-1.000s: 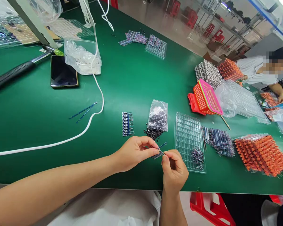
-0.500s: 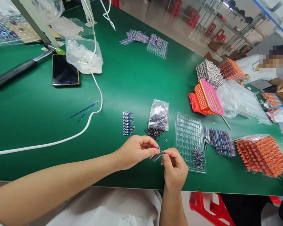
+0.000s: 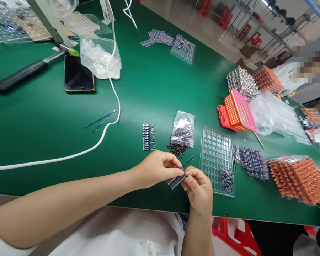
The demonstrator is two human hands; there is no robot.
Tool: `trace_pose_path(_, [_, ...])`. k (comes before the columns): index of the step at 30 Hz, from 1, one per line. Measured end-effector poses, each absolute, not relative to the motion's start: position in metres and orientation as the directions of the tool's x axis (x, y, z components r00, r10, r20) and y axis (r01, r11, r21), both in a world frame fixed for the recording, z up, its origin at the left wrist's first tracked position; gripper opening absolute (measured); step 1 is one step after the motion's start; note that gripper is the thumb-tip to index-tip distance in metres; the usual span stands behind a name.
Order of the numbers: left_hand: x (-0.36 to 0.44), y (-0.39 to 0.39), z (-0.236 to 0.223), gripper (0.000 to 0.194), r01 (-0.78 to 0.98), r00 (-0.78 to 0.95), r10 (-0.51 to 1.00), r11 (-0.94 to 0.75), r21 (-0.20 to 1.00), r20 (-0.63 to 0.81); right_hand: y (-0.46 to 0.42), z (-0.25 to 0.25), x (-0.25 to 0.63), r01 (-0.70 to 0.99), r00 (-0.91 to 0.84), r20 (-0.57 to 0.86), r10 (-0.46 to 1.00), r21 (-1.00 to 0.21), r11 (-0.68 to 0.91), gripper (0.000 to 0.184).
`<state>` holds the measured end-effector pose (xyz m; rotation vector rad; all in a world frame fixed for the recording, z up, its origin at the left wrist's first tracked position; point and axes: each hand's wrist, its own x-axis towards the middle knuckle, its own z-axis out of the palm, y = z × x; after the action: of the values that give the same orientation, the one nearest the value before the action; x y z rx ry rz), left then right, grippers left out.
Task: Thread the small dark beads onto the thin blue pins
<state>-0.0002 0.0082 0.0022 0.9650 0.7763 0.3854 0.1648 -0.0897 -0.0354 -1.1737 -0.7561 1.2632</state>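
My left hand pinches a small strip of dark pins, part of which shows below its fingers. A thin blue stick juts out above the fingertips. My right hand is closed at the strip's right end, thumb against forefinger, on something too small to make out. Just beyond the hands lies a pile of tiny dark beads, beside the mouth of a clear plastic bag holding more of them. To the left rests a row of blue pins.
A clear compartment tray lies right of the hands, with strip stacks and orange bundles beyond. A basket stands behind. Leftward are a white cable, phone, hammer and plastic tub.
The view has shifted slightly. More of the pin strip shows below my left fingers, and it has tilted. Both hands stay close together. A co-worker's hand now shows at the right edge.
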Motion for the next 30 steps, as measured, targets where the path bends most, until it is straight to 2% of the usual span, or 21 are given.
trace_pose_path(8, [-0.0003,0.0090,-0.0007,0.014,0.005,0.698,0.603,0.536,0.844,-0.387,-0.0887,-0.0316,0.1644,-0.330,0.212,-0.204,0.956,-0.936,-0.127,0.013])
trace_pose_path(21, [-0.0022,0.0064,-0.0009,0.014,0.067,0.714,0.599,0.457,0.887,-0.362,-0.0861,-0.0296,0.1624,-0.341,0.209,-0.229,0.951,-0.928,-0.149,0.017])
trace_pose_path(30, [-0.0014,0.0057,0.0039,0.013,0.093,0.689,0.628,0.418,0.904,-0.361,-0.0862,-0.0306,0.1634,-0.309,0.179,-0.170,0.969,-0.945,-0.109,0.009])
